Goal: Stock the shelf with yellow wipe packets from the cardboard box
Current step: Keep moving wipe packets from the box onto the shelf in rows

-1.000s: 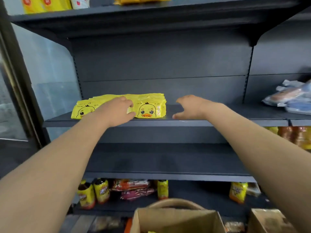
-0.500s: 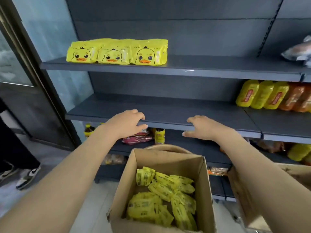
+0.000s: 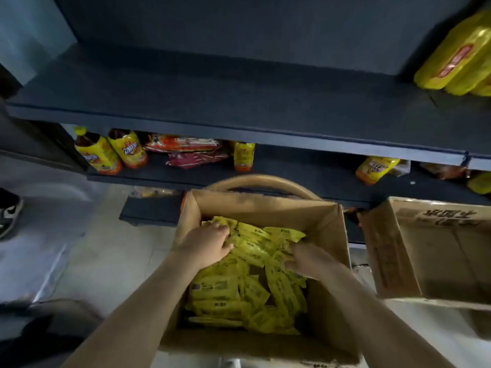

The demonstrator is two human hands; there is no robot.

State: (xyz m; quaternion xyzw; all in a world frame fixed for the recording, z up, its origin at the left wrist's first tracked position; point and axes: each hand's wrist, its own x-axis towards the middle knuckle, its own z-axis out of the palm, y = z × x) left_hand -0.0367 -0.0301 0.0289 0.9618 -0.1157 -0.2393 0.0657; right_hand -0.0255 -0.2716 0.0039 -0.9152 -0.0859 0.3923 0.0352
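Both hands are down in the cardboard box [image 3: 265, 205]. The left hand [image 3: 206, 244] is curled over the top of the yellow wipe packets [image 3: 247, 288], a few apparently gathered under its fingers. The right hand [image 3: 310, 261] is blurred and half buried among them, so its hold cannot be told. Nothing is lifted yet; this is judged a pick-up only just begun. A deep, loose heap is seen in the box, so plenty is left to move. On the dark shelf [image 3: 212, 102] above, no wipe packets are seen in this view. A second box [image 3: 438, 251] is seen just to the right.
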